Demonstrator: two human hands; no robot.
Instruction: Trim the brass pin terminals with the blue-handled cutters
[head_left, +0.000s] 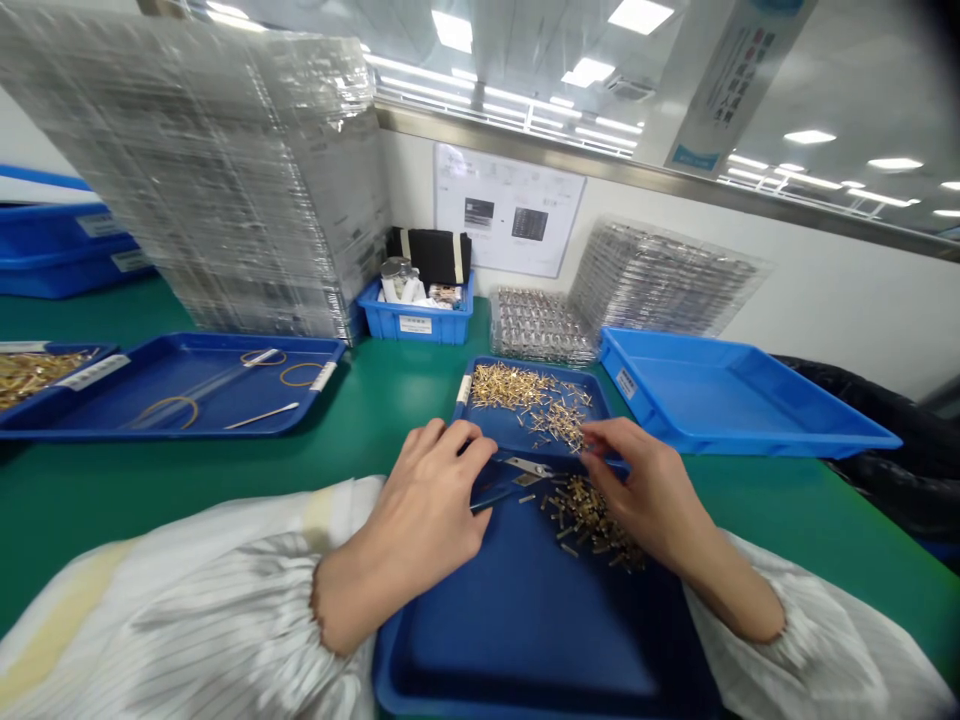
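Observation:
My left hand curls over the far left part of a dark blue tray. Its fingers are closed around the blue handles of a small metal-jawed hand tool like snips, mostly hidden under the palm. The jaws point right. My right hand has thumb and forefinger pinched at the near edge of a smaller blue tray of gold-coloured metal pins; what lies between the fingertips is hidden. Below that hand, a heap of short brass-coloured pieces lies in the near tray.
On the left, a blue tray holds rubber bands and a cotton swab. Behind it rise tall stacks of clear plastic trays. A blue bin stands at the back, and a light blue tray sits right.

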